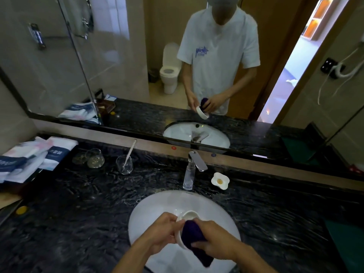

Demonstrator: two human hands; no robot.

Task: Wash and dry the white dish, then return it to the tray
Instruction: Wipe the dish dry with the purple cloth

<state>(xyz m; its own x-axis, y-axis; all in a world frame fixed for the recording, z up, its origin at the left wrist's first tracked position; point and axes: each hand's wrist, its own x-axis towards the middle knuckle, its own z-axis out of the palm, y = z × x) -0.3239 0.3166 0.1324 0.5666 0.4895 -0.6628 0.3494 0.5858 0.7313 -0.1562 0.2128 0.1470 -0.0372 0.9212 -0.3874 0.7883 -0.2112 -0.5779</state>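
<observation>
I hold the white dish [189, 215] over the white sink basin [149, 211], tilted on its edge. My left hand [163, 232] grips its left rim. My right hand [214, 238] presses a dark purple cloth [194, 236] into the dish; the cloth's tail hangs down toward me. Most of the dish is hidden behind the cloth and my fingers. The mirror above shows the same grip.
A chrome tap [194, 166] stands behind the basin, with no water seen running. A small white flower-shaped dish [220, 180] sits to its right. Glasses [124, 164] and folded towels [29, 162] lie at left on the black marble counter [78, 213]. A green mat [346, 239] lies at right.
</observation>
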